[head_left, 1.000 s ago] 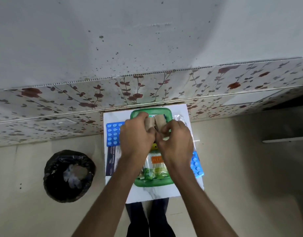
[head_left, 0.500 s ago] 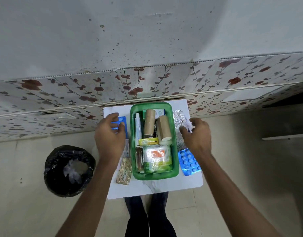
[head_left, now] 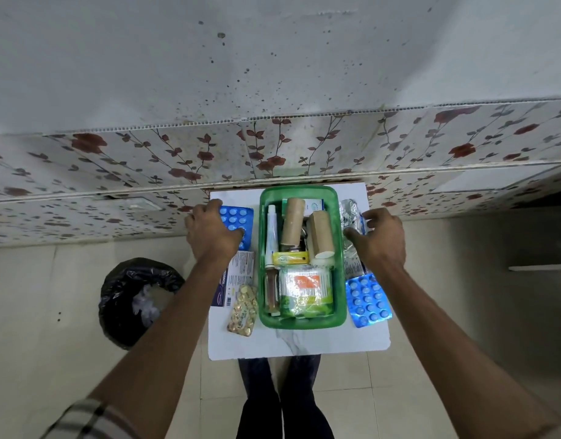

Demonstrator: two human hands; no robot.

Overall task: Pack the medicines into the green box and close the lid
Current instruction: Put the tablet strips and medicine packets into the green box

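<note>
green box (head_left: 301,323) mid-surface, lid not visible | left hand (head_left: 211,234) curled onto blue blister pack (head_left: 236,221) left of box, long axis parallel to box | right hand (head_left: 379,240) part-open on foil strip (head_left: 350,223) right of box | grips unconfirmed

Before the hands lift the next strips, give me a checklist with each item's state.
1. Green plastic box open for loading: ok.
2. Left hand on the blue blister strip: ok.
3. Right hand on the silver foil strip: ok, grip cannot tell.
4. Space left among the brown rolls: cannot tell.
5. Gold tablet strip packed: not ok, it lies on the white board.
6. Lid within reach: cannot tell.
</note>
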